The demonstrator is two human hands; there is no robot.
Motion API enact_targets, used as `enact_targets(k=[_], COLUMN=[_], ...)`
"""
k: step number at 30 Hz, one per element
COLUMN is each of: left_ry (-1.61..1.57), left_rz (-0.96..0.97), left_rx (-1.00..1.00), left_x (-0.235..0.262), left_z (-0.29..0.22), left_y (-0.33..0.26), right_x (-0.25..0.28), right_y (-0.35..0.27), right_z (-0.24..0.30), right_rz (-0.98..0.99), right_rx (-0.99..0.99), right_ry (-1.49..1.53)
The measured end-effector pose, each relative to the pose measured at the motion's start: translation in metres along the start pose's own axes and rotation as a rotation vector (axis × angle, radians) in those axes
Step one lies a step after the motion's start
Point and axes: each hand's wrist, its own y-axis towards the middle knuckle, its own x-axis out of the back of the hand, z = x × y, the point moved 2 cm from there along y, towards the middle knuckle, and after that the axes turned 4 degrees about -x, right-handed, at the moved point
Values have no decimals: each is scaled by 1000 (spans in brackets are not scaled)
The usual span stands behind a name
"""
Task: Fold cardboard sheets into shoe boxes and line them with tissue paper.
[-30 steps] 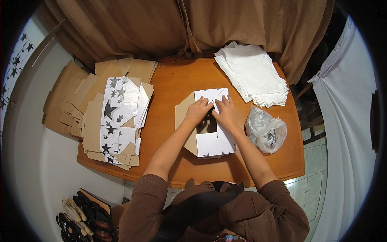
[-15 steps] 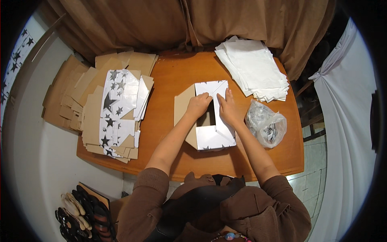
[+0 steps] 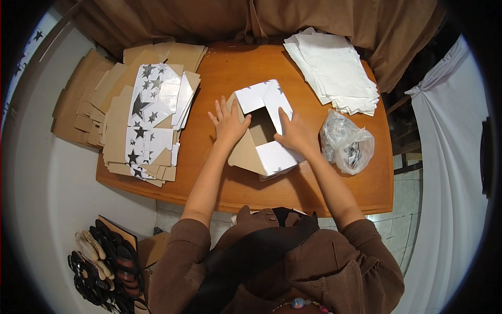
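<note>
Half-formed white cardboard box with a brown kraft inside [image 3: 260, 131] sits mid-table on the orange-brown wooden table [image 3: 219, 178], open top facing up, long axis running from near-left to far-right at a slight diagonal; far flaps white with small dark stars. Left hand [image 3: 228, 123] lies flat, fingers spread, pressed on the brown left wall and flap, not clasping. Right hand [image 3: 293, 134] also open-palmed, pressing the white right wall and flap inward. Stack of flat brown and white star-printed box blanks [image 3: 137, 112] at table's left edge, overhanging it. Pile of white tissue paper sheets [image 3: 334, 70] far right. Crumpled clear plastic bag with dark small items [image 3: 347, 143] just right of the right hand
</note>
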Motion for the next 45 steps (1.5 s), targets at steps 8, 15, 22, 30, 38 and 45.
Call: enact_targets(k=[8,15,22,30,38,45], left_ry=[43,-94,-57,-111,-204,70], left_rz=[26,224,330,61,-96,-299], left_rx=[-626,-619,-817,-919,-682,-782], left_x=[35,54,76,73,46,38], left_z=[12,29,51,78,61,47], left_y=[-45,-82,-89,-70,-64,-48], right_x=[16,0,-4,15,-4,-9], right_y=[29,15,-4,-90,-116,-102], right_z=[-13,-8,-5,-11,-5,14], right_rz=[131,-74,4,13,-299,-363], right_rx=[506,756,685,594,223,296], right_ry=[-195,-274,-155,268,510,-198])
